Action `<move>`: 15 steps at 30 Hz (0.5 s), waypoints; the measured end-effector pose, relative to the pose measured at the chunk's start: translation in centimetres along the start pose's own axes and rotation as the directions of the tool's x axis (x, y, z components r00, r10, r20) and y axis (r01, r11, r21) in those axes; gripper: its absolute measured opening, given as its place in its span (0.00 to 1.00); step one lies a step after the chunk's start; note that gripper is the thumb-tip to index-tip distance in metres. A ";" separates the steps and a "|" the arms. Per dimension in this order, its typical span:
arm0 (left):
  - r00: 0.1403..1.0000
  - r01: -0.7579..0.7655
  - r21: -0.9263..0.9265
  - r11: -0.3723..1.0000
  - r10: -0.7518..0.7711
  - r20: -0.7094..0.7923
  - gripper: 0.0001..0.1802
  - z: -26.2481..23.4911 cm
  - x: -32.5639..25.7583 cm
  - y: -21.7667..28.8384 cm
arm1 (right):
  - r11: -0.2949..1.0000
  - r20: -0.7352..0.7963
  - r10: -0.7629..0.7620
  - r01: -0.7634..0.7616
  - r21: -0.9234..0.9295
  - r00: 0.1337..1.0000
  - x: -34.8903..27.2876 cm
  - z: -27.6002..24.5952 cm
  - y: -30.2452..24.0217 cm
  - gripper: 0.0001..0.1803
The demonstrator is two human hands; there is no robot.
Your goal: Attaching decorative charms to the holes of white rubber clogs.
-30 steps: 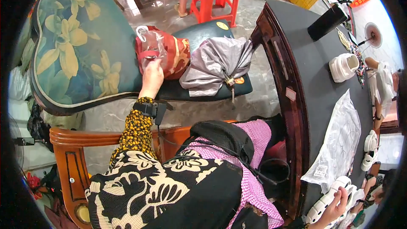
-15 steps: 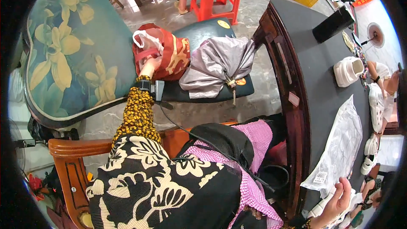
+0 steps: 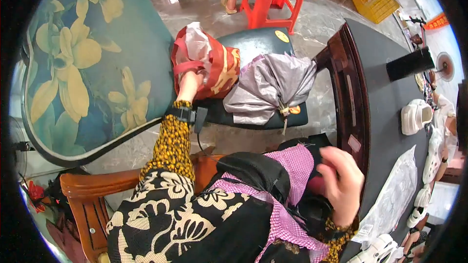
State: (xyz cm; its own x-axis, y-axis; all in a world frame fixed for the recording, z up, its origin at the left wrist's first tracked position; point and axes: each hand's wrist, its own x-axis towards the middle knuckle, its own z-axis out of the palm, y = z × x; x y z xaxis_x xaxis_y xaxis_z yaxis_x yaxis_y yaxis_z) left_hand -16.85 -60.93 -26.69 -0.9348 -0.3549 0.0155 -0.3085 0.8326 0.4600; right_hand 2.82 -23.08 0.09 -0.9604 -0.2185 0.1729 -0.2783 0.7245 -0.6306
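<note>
My left hand [image 3: 191,85] reaches into the mouth of a red and tan patterned cloth bag [image 3: 225,70], with a red strap by its fingers. White plastic lining [image 3: 199,41] shows in the bag's mouth. The fingertips are hidden inside, so what they hold does not show. To the bag's right, on the same dark seat [image 3: 229,36], lies a gathered silver-grey cloth bundle [image 3: 268,87], tied at one end. My right hand [image 3: 340,181] hovers over my lap beside the table edge, fingers curved and thumb apart, holding nothing.
On the dark table [image 3: 373,63] to the right are a black cylinder [image 3: 411,64], a white shoe [image 3: 416,117], a clear plastic bag [image 3: 390,199] and more white shoes [image 3: 378,249]. A floral-covered chair back [image 3: 73,68] rises at left. Beyond stand a red stool [image 3: 273,0] and yellow crates [image 3: 373,0].
My right hand has moved left, off the table by the plastic bag and over my lap. My left hand stays at the red bag. The whole view has shifted slightly.
</note>
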 end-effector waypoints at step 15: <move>0.874 -0.234 -0.644 0.729 0.447 0.189 0.11 -5.0 -8.3 7.4 | 0.940 0.323 -0.314 0.341 -0.028 0.893 13.7 17.4 1.9 0.44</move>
State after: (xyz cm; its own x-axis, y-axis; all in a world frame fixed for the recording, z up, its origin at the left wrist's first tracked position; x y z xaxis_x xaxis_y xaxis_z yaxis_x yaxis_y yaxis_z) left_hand -10.49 -53.92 -19.02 -0.9884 0.1426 0.0516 0.1072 0.4159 0.9031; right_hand -10.64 -36.03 -11.91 -0.7660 -0.6338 0.1078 -0.5890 0.6247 -0.5127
